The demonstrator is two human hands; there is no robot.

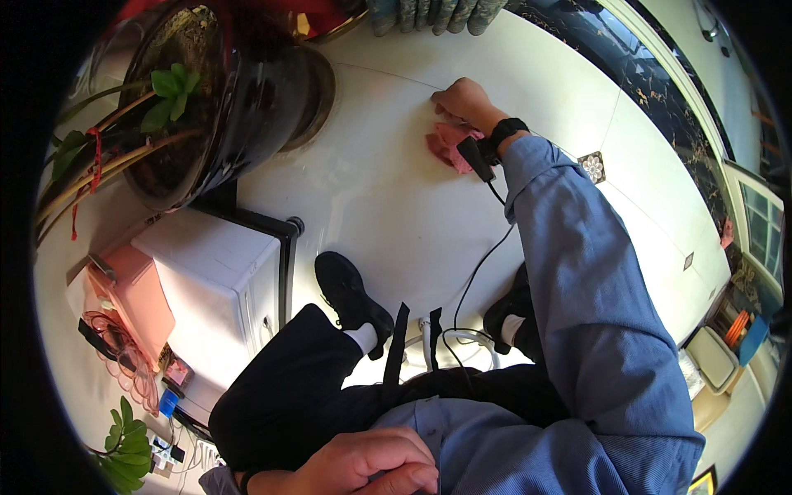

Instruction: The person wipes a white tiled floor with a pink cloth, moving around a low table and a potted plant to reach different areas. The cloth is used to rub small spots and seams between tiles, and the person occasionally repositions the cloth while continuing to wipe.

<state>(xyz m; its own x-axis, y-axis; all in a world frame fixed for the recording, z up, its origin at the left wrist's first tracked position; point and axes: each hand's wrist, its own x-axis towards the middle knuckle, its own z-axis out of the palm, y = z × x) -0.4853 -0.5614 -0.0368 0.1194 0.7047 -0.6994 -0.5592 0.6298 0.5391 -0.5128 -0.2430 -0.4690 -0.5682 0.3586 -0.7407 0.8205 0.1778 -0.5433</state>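
My right hand (469, 102) is stretched out ahead of me over the pale tiled floor (371, 185). Its fingers are curled around the upper edge of a crumpled pink cloth (455, 148); the grip itself is partly hidden. On that wrist sit a black band (508, 128) and a small black device (475, 159), from which a thin black cable (481, 266) trails down between my legs. Close to my body, my left hand (371, 461) rests in front of the blue-grey shirt, fingers curled in. No object shows in it, though the inside of the palm is hidden.
A large dark glazed planter (266, 111) with a leafy plant stands front left. Below it is a white cabinet (210, 253) bearing a pink box (133, 291). My black shoes (349, 294) flank a white round stool base (458, 349). Dark marble trim (656, 117) edges the right.
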